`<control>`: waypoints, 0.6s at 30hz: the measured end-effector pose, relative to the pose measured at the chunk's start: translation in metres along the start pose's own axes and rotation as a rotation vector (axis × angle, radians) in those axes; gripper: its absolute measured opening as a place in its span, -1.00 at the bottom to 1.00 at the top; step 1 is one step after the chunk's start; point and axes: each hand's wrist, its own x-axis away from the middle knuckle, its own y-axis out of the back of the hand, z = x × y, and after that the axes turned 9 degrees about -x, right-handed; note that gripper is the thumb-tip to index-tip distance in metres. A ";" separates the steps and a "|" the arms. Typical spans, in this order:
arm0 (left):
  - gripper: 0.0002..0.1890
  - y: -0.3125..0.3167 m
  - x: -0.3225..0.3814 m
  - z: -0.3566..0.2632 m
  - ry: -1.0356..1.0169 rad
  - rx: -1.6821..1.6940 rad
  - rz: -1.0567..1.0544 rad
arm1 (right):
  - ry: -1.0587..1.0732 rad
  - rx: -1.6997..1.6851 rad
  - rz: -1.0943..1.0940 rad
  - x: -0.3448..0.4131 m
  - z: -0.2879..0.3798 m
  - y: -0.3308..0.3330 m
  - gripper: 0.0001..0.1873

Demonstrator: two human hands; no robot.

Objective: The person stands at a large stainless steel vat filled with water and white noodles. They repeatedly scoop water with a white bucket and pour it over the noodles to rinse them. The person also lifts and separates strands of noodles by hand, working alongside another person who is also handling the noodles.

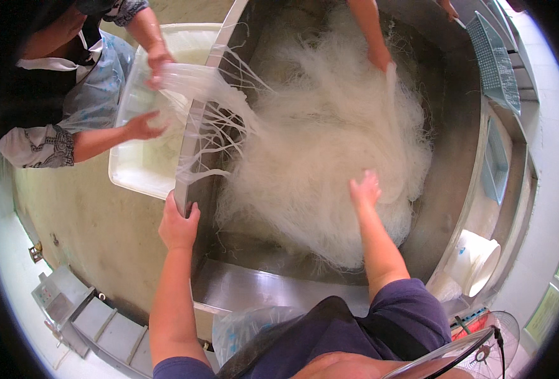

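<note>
A large mass of thin white noodle-like strands [308, 161] floats in water in a deep stainless-steel tank [241, 284]. My left hand [179, 222] grips the tank's left rim, thumb inside. Over the strands, towards the near right, is my right hand [365, 187], its fingers apart; whether it touches them I cannot tell. Bundles of strands hang over the left rim to a co-worker's hand [160, 66], which holds them. That person's other hand [145, 126] is spread above a white plastic tub [118, 166]. Another person's hand [380, 58] holds strands at the far side.
Blue-green perforated baskets [492, 61] [495, 161] stand along the right ledge. A white bucket [473, 263] lies on its side at the near right. Behind it is a fan [485, 353]. Metal equipment [113, 327] stands on the floor at lower left.
</note>
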 end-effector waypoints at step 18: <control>-0.39 0.001 0.003 0.004 -0.013 0.011 -0.002 | 0.452 -0.463 0.200 0.087 0.034 -0.035 -0.57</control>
